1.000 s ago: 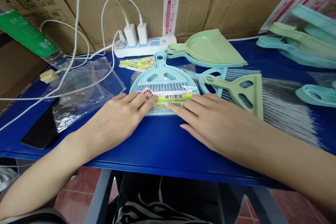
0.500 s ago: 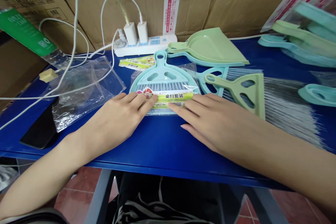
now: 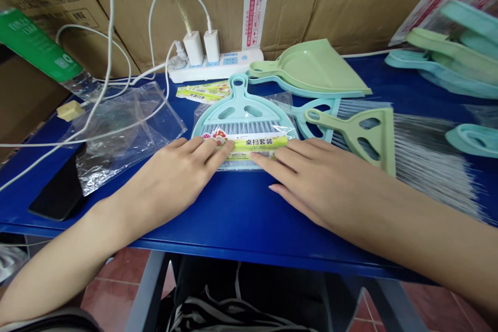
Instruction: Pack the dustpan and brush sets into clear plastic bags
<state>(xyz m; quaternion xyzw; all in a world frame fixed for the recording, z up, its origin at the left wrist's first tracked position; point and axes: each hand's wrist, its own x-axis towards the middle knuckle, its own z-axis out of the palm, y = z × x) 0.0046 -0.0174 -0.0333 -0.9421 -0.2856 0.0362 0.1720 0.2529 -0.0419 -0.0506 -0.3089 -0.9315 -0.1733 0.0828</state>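
Note:
My left hand [image 3: 171,181] and my right hand [image 3: 299,176] lie flat on the blue table, their fingertips resting on the near edge of a clear plastic bag. The bag holds a pale-blue dustpan [image 3: 241,109] and a grey-bristled brush [image 3: 243,127], with a yellow printed label [image 3: 257,148] across the front. The fingertips of both hands nearly meet over the label. Just right of my right hand lies a green hand brush [image 3: 361,135] with long grey bristles, on top of a pale-blue brush handle [image 3: 315,114]. Behind the bag is a green dustpan [image 3: 311,65].
A white power strip [image 3: 213,68] with two chargers and tangled white cables sits at the back. A crumpled clear bag [image 3: 128,135] and a black phone [image 3: 58,187] lie at left. Stacked dustpans [image 3: 443,57] lie at right, before cardboard boxes [image 3: 350,0].
The view has shifted slightly. My hands stay on the bag in nearly the same position, and nothing has been picked up or let go.

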